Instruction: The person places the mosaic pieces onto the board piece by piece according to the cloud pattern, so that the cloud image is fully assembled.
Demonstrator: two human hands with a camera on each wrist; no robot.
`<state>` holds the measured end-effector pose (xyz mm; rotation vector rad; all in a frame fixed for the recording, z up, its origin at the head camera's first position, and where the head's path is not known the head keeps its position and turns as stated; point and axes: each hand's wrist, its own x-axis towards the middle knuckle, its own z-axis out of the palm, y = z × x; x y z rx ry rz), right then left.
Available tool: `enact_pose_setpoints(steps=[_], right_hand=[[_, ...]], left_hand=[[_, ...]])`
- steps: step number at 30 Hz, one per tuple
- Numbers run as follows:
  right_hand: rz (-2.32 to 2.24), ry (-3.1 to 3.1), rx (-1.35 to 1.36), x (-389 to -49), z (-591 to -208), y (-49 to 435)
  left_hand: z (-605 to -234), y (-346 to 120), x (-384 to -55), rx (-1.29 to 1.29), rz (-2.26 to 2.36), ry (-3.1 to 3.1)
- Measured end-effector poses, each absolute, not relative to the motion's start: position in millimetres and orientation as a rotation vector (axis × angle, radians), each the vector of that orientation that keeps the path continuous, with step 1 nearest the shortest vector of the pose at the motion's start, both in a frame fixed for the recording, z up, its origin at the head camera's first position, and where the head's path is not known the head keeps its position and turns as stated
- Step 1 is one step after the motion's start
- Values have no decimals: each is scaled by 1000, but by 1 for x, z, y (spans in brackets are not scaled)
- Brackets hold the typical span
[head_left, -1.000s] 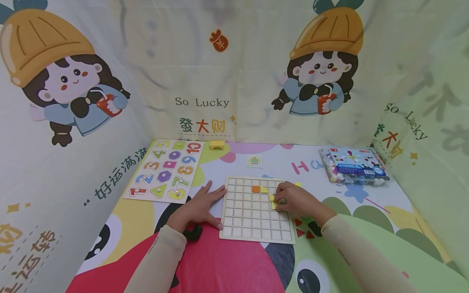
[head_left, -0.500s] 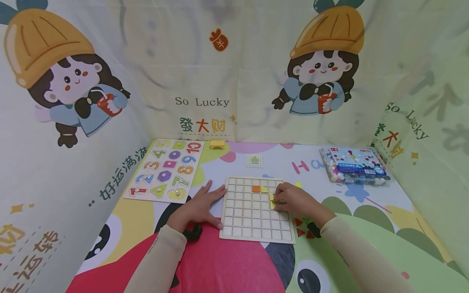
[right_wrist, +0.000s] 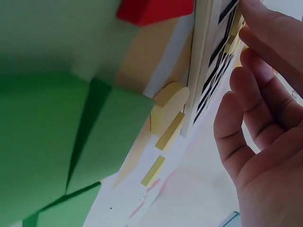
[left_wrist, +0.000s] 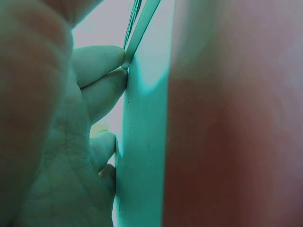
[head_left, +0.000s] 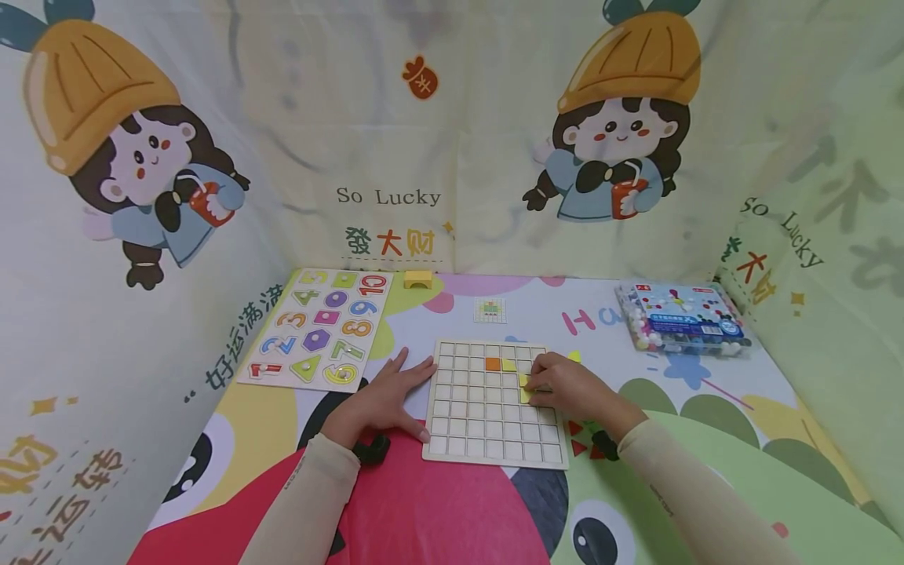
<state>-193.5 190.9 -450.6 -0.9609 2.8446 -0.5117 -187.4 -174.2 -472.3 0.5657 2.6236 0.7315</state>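
Soft, even, rather muted light fills the head view, greying the cream cloth backdrop (head_left: 487, 157); wide-angle stretch skews the orange-hatted cartoon figure (head_left: 134, 157) printed at 10 o'clock, and toward 3 o'clock the cloth looks greenish. The left wrist view is dim with a strong teal cast: glare whitens the pale wooden grid board (left_wrist: 144, 142) near 12 o'clock, and the reddish-brown surface (left_wrist: 213, 156) at 3 o'clock blurs. In the right wrist view, dark shading edges the flat-faced green pieces (right_wrist: 42, 142) at 8 o'clock.
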Motion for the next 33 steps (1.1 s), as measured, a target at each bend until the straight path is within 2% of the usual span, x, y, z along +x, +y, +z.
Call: enact_pose_setpoints(steps=[11, 21, 33], right_hand=[[-601, 2944, -874, -188, -437, 214], [-724, 2958, -645, -187, -435, 249], [-704, 2973, -517, -219, -434, 280]], left_hand=[[-471, -172, -187, 547, 733, 2620], [-469, -173, -187, 534, 740, 2616], [-470, -173, -186, 540, 728, 2622]])
